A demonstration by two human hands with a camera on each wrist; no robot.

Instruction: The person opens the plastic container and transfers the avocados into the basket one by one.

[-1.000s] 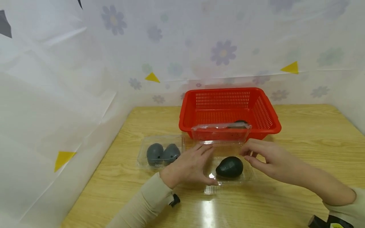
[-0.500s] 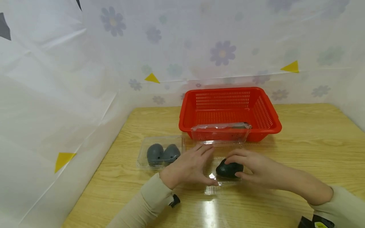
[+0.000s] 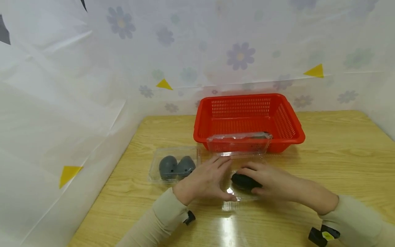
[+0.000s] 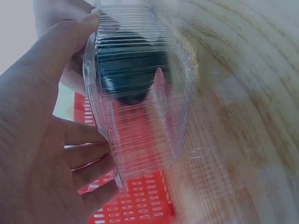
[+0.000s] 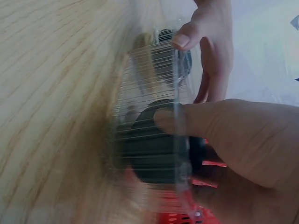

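Note:
A clear plastic clamshell container [image 3: 228, 146] stands with its lid up, leaning towards the red basket. My left hand [image 3: 205, 180] holds its left side, thumb at the front edge and fingers at the back; in the left wrist view the fingertips rest on the rim of the container [image 4: 145, 163]. One dark green avocado [image 3: 243, 181] lies inside, tilted. My right hand [image 3: 271, 180] grips its right end from above, and in the right wrist view the thumb reaches inside the wall against the avocado [image 5: 156, 158]. The hand hides part of it.
Behind stands a red plastic basket [image 3: 199, 120], with a dark item partly visible through the raised lid. To the left sits another clear container [image 3: 151, 176] with two dark greyish avocados [image 3: 168, 166] in it. A patterned white sheet [image 3: 197, 61] hangs behind the wooden table [image 3: 333, 151].
My right hand has moved left from the container's right edge onto the avocado and taken hold of it. The avocado has turned and shifted slightly left. My left hand stays where it was.

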